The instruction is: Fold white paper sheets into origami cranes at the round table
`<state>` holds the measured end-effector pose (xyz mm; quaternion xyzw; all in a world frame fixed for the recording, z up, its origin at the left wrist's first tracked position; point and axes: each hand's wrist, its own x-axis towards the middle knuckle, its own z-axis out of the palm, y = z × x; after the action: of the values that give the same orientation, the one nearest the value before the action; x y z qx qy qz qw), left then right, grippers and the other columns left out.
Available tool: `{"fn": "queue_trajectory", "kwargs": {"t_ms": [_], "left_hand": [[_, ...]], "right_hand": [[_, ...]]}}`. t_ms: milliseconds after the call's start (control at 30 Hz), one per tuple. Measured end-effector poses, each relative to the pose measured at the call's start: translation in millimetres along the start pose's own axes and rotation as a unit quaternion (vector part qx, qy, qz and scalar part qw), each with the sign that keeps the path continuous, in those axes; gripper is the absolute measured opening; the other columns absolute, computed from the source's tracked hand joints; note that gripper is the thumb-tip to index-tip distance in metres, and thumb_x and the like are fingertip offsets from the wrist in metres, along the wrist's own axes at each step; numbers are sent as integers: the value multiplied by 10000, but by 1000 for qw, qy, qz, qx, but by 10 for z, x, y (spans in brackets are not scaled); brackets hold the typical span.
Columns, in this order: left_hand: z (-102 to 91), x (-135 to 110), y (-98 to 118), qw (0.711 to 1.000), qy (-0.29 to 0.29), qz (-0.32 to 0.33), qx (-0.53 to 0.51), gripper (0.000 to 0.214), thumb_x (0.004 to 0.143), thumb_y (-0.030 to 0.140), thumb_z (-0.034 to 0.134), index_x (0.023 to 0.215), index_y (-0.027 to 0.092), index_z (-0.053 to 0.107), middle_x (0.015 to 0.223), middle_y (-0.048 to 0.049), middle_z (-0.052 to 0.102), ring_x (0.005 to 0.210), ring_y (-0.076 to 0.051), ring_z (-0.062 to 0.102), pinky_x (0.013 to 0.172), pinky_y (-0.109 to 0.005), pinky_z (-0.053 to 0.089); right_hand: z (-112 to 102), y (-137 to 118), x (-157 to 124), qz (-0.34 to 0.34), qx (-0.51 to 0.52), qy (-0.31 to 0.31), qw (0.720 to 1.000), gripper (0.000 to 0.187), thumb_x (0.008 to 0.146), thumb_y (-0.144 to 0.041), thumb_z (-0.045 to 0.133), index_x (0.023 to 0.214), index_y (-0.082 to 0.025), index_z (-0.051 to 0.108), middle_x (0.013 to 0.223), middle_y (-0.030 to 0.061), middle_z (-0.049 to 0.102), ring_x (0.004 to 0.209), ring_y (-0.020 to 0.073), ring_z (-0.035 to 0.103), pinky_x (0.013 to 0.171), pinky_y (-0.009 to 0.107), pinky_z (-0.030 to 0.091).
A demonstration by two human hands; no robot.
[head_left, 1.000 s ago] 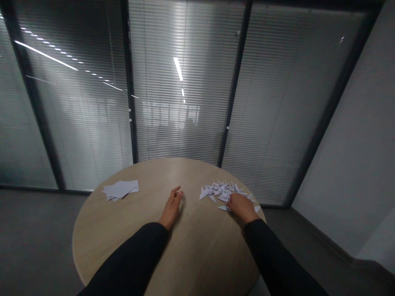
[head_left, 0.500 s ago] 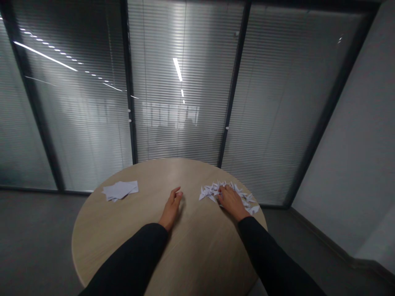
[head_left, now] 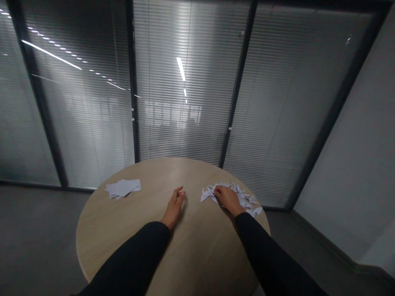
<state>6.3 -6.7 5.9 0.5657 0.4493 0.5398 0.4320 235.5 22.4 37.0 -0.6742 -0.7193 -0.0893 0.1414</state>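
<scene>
The left sleeve (head_left: 132, 255) and right sleeve (head_left: 271, 255) are long, close-fitting and black, of a matt fabric, and each ends at the wrist. Beyond the cuffs, the left hand (head_left: 173, 209) and right hand (head_left: 228, 200) are bare, with five-digit form.

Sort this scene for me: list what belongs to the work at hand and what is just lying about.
In use:
right hand, on the white origami cranes
left hand, empty, resting on the table

Lying about:
loose stack of white paper sheets
round wood-grain table
glass partition with blinds
</scene>
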Motion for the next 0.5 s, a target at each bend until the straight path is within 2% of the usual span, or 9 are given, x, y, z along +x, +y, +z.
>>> {"fn": "queue_trajectory", "kwargs": {"t_ms": [167, 300, 400, 500], "left_hand": [[-3, 4, -6, 1000, -2, 10, 1, 462, 829, 484, 402, 1205, 220, 457, 1122, -104, 548, 1063, -214, 502, 964, -377, 328], [-13, 4, -17, 1000, -8, 8, 5, 477, 833, 479, 391, 1222, 208, 444, 1131, -113, 538, 1079, -215, 492, 967, -374, 324], [-12, 6, -23, 1000, -8, 9, 4, 477, 834, 475, 393, 1224, 204, 440, 1134, -117, 535, 1087, -215, 488, 971, -374, 319], [-6, 9, -23, 1000, -7, 12, 2, 473, 833, 477, 398, 1220, 209, 442, 1120, -113, 545, 1079, -214, 493, 971, -379, 316]], "right_hand": [[85, -44, 3, -18, -8, -21, 1000, 226, 830, -251, 495, 1010, -204, 623, 991, 71, 669, 948, 189, 594, 724, 237, 363], [112, -132, 2, -11, -15, -13, 1000, 220, 849, -246, 455, 910, -178, 654, 936, 87, 680, 910, 189, 603, 709, 236, 365], [-8, -127, -9, 1, 8, 9, 1000, 238, 846, -218, 431, 884, -185, 663, 905, 76, 688, 878, 180, 611, 684, 227, 364], [-235, -12, -55, 12, 70, 21, 997, 216, 811, -207, 465, 867, -182, 672, 852, 54, 695, 827, 158, 617, 674, 209, 368]]}}
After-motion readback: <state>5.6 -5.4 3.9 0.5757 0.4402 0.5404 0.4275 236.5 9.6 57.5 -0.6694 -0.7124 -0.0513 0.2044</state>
